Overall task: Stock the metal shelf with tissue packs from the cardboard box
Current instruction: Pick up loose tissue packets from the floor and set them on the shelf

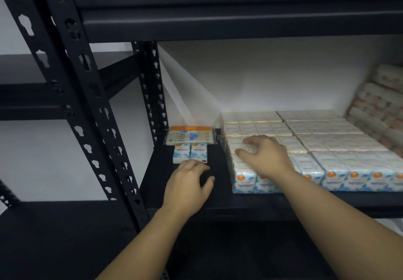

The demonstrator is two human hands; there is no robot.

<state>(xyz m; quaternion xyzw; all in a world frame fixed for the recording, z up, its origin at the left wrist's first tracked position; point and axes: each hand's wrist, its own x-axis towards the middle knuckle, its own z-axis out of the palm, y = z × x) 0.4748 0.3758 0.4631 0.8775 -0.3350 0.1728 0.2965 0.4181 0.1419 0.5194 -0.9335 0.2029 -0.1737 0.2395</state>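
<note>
Both forearms are bare, no sleeve reaching into view, and the left hand (187, 183) and right hand (265, 156) wear no gloves, rings or watch.

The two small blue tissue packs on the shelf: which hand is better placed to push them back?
Probably left: the left hand lies just before the small packs, while the right hand rests on the big stack.
</note>
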